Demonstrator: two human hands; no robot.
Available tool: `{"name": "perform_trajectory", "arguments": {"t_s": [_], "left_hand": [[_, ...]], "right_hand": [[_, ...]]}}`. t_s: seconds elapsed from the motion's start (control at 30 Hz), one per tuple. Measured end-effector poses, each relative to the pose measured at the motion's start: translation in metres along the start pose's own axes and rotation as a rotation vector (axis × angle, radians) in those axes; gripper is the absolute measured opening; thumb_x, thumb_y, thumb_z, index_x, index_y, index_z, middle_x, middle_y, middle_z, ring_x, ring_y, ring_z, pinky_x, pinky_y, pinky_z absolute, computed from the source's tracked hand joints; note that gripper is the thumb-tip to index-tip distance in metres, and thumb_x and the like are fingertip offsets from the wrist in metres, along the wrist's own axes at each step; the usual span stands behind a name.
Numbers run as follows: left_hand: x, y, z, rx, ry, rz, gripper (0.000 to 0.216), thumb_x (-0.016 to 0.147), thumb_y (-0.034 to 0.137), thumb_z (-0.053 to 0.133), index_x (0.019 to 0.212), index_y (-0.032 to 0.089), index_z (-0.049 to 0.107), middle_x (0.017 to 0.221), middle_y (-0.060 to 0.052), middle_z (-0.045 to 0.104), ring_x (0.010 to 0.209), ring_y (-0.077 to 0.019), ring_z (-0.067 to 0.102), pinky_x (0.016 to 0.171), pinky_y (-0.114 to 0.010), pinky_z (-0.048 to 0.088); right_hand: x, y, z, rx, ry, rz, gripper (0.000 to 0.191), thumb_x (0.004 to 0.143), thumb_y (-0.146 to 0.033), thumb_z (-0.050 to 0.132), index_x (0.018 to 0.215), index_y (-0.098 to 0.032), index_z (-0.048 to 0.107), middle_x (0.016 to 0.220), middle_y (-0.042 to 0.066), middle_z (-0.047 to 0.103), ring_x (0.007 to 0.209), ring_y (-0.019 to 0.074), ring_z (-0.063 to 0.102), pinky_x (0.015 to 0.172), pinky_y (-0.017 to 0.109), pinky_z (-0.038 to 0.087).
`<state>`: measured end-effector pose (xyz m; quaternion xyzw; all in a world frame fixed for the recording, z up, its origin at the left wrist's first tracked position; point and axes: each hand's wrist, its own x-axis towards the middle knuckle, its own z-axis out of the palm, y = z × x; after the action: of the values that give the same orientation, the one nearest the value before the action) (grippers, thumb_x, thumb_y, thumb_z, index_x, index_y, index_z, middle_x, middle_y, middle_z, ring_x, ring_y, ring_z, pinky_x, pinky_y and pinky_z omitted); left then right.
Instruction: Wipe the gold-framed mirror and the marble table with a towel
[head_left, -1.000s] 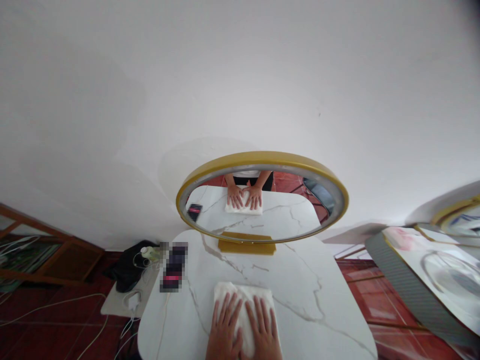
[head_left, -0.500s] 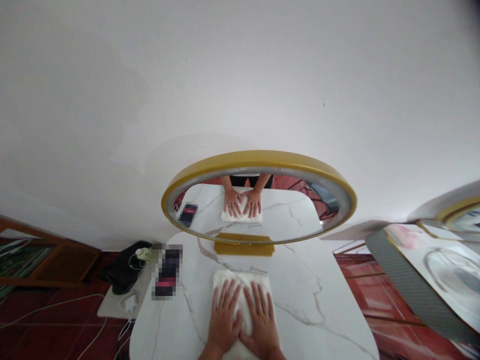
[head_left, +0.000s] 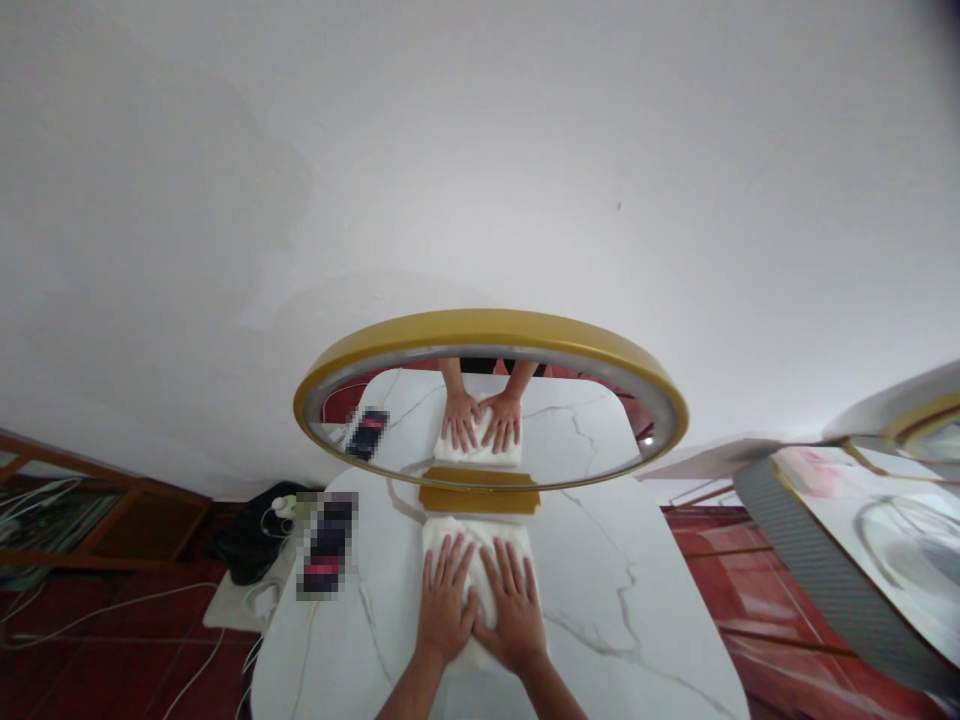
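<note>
White cloth (head_left: 481, 590): on worktop (head_left: 630, 690)
Left hand (head_left: 442, 612): spread flat on cloth
Right hand (head_left: 520, 622): same
Mirror (head_left: 555, 425): just past cloth

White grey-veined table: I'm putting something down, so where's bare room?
The widest patch lies between the white rectangular cloth and the right edge of the table. A narrower one separates the cloth from the pale cable below the pixelated dark rectangle. The middle is crowded: left hand and right hand lie flat on the cloth, before the gold mirror base.
</note>
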<state>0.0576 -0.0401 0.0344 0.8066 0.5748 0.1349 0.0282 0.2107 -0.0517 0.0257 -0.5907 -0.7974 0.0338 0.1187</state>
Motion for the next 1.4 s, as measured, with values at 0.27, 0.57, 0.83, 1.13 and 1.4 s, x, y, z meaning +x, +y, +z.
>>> {"name": "perform_trajectory", "arguments": {"t_s": [0.27, 0.57, 0.83, 1.13, 1.4], "left_hand": [[-0.040, 0.073, 0.015, 0.056, 0.012, -0.004, 0.066, 0.081, 0.018, 0.043, 0.143, 0.025, 0.022, 0.148, -0.001, 0.028, 0.137, -0.0252, 0.020, 0.111, -0.048, 0.014], [-0.060, 0.146, 0.052, 0.053, 0.138, 0.074, 0.064, 0.078, 0.029, 0.047, 0.140, 0.026, 0.031, 0.142, 0.000, 0.039, 0.135, -0.0242, 0.027, 0.111, -0.045, 0.012], [-0.040, 0.170, 0.050, 0.044, 0.057, 0.079, 0.065, 0.079, 0.027, 0.047, 0.141, 0.027, 0.028, 0.145, 0.001, 0.033, 0.136, -0.0240, 0.024, 0.111, -0.045, 0.012], [0.020, 0.188, 0.047, -0.015, 0.007, 0.065, 0.062, 0.083, 0.024, 0.045, 0.142, 0.027, 0.025, 0.148, 0.001, 0.029, 0.137, -0.0248, 0.021, 0.111, -0.047, 0.017], [0.081, 0.191, 0.057, -0.026, 0.003, 0.099, 0.063, 0.082, 0.018, 0.043, 0.142, 0.026, 0.026, 0.149, 0.001, 0.026, 0.137, -0.0242, 0.019, 0.111, -0.046, 0.015]], "right_hand": [[-0.073, 0.043, -0.013, -0.019, 0.020, -0.027, 0.078, 0.076, -0.045, 0.047, 0.145, -0.022, 0.019, 0.149, 0.005, 0.021, 0.136, 0.0323, 0.017, 0.109, 0.051, 0.011], [-0.141, 0.110, -0.011, -0.134, 0.148, -0.055, 0.075, 0.074, -0.045, 0.048, 0.143, -0.025, 0.026, 0.144, 0.003, 0.035, 0.135, 0.0295, 0.020, 0.110, 0.048, 0.005], [-0.139, 0.136, -0.029, -0.076, 0.084, -0.059, 0.078, 0.074, -0.050, 0.047, 0.143, -0.024, 0.024, 0.146, 0.005, 0.028, 0.135, 0.0311, 0.021, 0.110, 0.047, 0.006], [-0.102, 0.168, -0.045, -0.009, 0.022, 0.047, 0.077, 0.077, -0.046, 0.047, 0.145, -0.024, 0.017, 0.149, 0.003, 0.020, 0.136, 0.0309, 0.017, 0.109, 0.050, 0.012], [-0.060, 0.200, -0.049, -0.002, 0.015, 0.095, 0.075, 0.081, -0.050, 0.042, 0.145, -0.024, 0.014, 0.150, 0.002, 0.016, 0.137, 0.0311, 0.014, 0.108, 0.051, 0.015]]}}
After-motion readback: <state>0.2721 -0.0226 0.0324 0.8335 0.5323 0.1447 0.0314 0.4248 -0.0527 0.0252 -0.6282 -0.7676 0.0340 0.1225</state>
